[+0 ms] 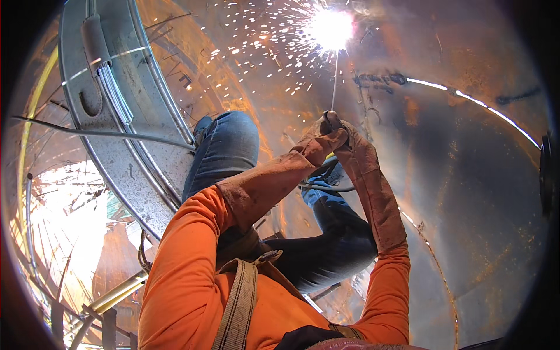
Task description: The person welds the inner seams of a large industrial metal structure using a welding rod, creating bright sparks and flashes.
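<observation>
Both my hands wear brown leather welding gloves and meet in front of my knees. My left hand (318, 143) and my right hand (352, 140) are closed together round an electrode holder, mostly hidden by the gloves. From their top a thin welding electrode (335, 81) points away from me. Its far tip burns in a bright white arc (331, 30) against the rusty steel plate (402, 35), throwing sparks mostly to the left. A grey cable (329, 188) shows below the gloves.
On the left, a curved metal plank (125, 76) carries a holder with a bundle of electrodes (114, 93); another cable (105, 133) crosses it. Light shines through a curved gap (490, 108) in the steel at right. Poles (119, 291) and bright debris lie lower left.
</observation>
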`<state>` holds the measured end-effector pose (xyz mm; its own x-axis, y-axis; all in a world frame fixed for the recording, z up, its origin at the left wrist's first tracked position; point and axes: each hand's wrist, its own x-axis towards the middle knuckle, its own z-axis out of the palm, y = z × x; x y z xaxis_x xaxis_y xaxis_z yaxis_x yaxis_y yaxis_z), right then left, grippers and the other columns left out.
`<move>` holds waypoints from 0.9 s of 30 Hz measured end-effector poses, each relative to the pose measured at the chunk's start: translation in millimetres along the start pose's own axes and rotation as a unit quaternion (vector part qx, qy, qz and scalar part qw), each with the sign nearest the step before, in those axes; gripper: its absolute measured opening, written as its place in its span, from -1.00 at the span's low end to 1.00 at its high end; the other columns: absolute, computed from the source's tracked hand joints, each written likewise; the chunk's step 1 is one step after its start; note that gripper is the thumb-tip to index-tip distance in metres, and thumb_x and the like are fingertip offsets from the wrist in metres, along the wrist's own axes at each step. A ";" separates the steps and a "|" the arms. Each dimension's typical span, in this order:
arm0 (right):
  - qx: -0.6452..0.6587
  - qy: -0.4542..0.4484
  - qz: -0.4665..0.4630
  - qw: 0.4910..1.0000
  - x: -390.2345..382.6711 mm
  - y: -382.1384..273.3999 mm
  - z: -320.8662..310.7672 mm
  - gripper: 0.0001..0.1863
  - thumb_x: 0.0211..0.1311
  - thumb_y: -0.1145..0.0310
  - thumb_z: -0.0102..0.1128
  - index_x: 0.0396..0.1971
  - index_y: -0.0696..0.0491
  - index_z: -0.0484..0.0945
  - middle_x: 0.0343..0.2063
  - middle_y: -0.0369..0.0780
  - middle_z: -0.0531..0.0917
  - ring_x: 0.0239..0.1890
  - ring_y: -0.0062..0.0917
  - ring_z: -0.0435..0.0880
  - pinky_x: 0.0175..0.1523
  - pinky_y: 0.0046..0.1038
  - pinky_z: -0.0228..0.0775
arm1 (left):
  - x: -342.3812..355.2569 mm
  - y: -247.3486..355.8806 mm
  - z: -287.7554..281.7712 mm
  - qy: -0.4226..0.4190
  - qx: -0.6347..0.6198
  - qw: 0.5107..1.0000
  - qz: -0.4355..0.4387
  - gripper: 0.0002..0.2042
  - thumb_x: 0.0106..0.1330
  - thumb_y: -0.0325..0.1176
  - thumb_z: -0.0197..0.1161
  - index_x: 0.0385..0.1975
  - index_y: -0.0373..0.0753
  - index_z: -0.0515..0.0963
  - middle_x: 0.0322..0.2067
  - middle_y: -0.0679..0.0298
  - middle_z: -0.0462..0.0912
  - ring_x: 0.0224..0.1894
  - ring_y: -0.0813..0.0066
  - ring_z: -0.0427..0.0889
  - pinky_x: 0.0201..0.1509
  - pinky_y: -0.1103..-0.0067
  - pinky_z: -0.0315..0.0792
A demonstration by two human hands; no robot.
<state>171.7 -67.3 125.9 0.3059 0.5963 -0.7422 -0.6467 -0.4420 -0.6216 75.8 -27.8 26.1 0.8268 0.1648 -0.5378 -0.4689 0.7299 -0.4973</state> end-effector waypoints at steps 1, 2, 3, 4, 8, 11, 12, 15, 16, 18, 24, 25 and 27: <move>0.005 0.000 0.000 1.000 1.0 0.4 1.6 -0.66 0.64 0.39 0.16 0.19 0.32 0.55 0.06 -0.13 0.69 0.10 -0.45 0.72 0.31 -0.40 0.60 | -4.7 -0.7 1.6 0.049 -0.215 0.975 -0.029 -0.73 0.64 -0.37 -0.08 0.17 -0.19 0.51 0.08 0.26 0.55 0.19 0.38 0.53 0.33 0.40 0.38; 0.006 -0.001 0.000 1.000 2.1 -0.1 2.1 -0.66 0.64 0.38 0.16 0.19 0.32 0.55 0.06 -0.13 0.69 0.10 -0.45 0.72 0.32 -0.40 0.60 | -13.0 0.0 -2.3 -0.082 0.139 0.985 0.058 -0.74 0.64 -0.39 -0.06 0.18 -0.21 0.48 0.08 0.23 0.54 0.17 0.34 0.55 0.32 0.40 0.42; 0.009 0.001 -0.002 1.000 4.0 0.6 1.8 -0.65 0.64 0.38 0.16 0.20 0.33 0.55 0.06 -0.13 0.69 0.10 -0.45 0.71 0.32 -0.40 0.60 | -17.7 0.7 -3.2 -0.197 0.465 0.854 0.126 -0.74 0.63 -0.42 -0.04 0.20 -0.24 0.46 0.09 0.19 0.53 0.15 0.31 0.56 0.30 0.41 0.46; 0.013 0.002 -0.002 1.000 7.3 1.6 0.7 -0.65 0.63 0.38 0.17 0.20 0.33 0.55 0.07 -0.13 0.69 0.11 -0.44 0.71 0.33 -0.39 0.60 | -19.3 2.6 -2.6 -0.202 0.473 0.847 0.137 -0.74 0.63 -0.42 -0.04 0.20 -0.24 0.46 0.09 0.19 0.53 0.15 0.31 0.56 0.30 0.41 0.46; 0.018 0.010 -0.009 1.000 19.4 5.7 -12.9 -0.64 0.63 0.37 0.18 0.21 0.33 0.54 0.07 -0.12 0.69 0.12 -0.43 0.71 0.35 -0.38 0.59 | -19.2 5.9 -1.8 -0.201 0.471 0.845 0.157 -0.78 0.60 -0.40 0.01 0.12 -0.26 0.48 0.00 0.17 0.54 0.07 0.29 0.58 0.20 0.40 0.49; 0.008 0.048 -0.013 0.999 23.4 7.2 -21.8 -0.63 0.63 0.37 0.18 0.21 0.34 0.54 0.07 -0.11 0.69 0.12 -0.42 0.71 0.37 -0.38 0.59 | -11.5 5.8 -4.1 -0.199 0.490 0.832 0.171 -0.80 0.58 -0.39 0.04 0.07 -0.27 0.49 -0.07 0.15 0.54 0.00 0.27 0.59 0.13 0.39 0.51; 0.019 0.014 -0.011 1.000 21.8 7.2 -23.1 -0.62 0.62 0.36 0.19 0.22 0.34 0.54 0.08 -0.11 0.68 0.13 -0.42 0.71 0.38 -0.38 0.58 | -8.6 5.5 -6.0 -0.200 0.497 0.826 0.175 -0.81 0.57 -0.39 0.05 0.05 -0.27 0.50 -0.09 0.15 0.55 -0.02 0.26 0.59 0.11 0.38 0.52; 0.050 -0.015 -0.015 0.999 14.4 5.1 -19.0 -0.59 0.61 0.35 0.22 0.23 0.34 0.53 0.09 -0.11 0.68 0.14 -0.41 0.71 0.41 -0.38 0.55 | 2.4 6.3 -9.5 -0.200 0.537 0.794 0.202 -0.83 0.55 -0.38 0.08 -0.01 -0.28 0.51 -0.16 0.13 0.55 -0.08 0.24 0.60 0.04 0.37 0.54; 0.059 -0.024 -0.007 0.998 11.4 3.7 -15.5 -0.60 0.61 0.34 0.22 0.22 0.34 0.54 0.06 -0.11 0.69 0.12 -0.42 0.71 0.39 -0.39 0.56 | 5.6 6.7 -9.5 -0.205 0.558 0.776 0.212 -0.83 0.54 -0.37 0.09 -0.03 -0.29 0.51 -0.18 0.12 0.56 -0.10 0.23 0.61 0.02 0.37 0.54; 0.005 -0.007 0.009 1.000 4.8 0.3 -7.8 -0.65 0.63 0.33 0.19 0.16 0.31 0.57 -0.02 -0.15 0.71 0.04 -0.46 0.72 0.29 -0.41 0.59 | 10.9 3.2 -6.4 -0.099 0.682 0.663 0.294 -0.76 0.49 -0.17 0.15 -0.17 -0.25 0.53 -0.32 0.10 0.59 -0.28 0.16 0.59 -0.16 0.31 0.52; 0.006 -0.003 0.003 1.000 -0.8 -1.3 7.8 -0.69 0.51 0.33 0.38 0.08 0.21 0.65 -0.04 -0.21 0.72 0.06 -0.52 0.72 0.19 -0.52 0.62 | 13.8 -1.0 -13.7 -0.089 0.695 0.636 0.324 -0.76 0.45 -0.14 0.19 -0.17 -0.20 0.54 -0.36 0.13 0.59 -0.35 0.19 0.52 -0.19 0.33 0.49; -0.009 0.016 -0.010 1.000 -1.1 -0.6 8.3 -0.69 0.62 0.38 0.18 0.14 0.30 0.56 -0.12 -0.21 0.66 -0.14 -0.55 0.70 0.06 -0.54 0.65 | 16.3 1.4 -20.3 -0.110 0.678 0.648 0.330 -0.77 0.45 -0.16 0.20 -0.16 -0.20 0.55 -0.36 0.16 0.59 -0.34 0.23 0.52 -0.18 0.35 0.49; 0.034 0.000 -0.009 0.999 0.6 1.8 9.9 -0.70 0.62 0.42 0.17 0.14 0.33 0.56 -0.11 -0.16 0.68 -0.12 -0.52 0.72 0.03 -0.55 0.68 | 25.5 6.3 -36.2 -0.258 0.503 0.793 0.226 -0.81 0.50 -0.36 0.15 -0.01 -0.28 0.50 -0.21 0.17 0.54 -0.15 0.32 0.55 0.03 0.47 0.50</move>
<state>163.9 -61.1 126.8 0.3178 0.6040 -0.7309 -0.6865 -0.3851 -0.6168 82.7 -43.0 -15.4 0.7838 0.6205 -0.0260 -0.4830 0.6354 0.6024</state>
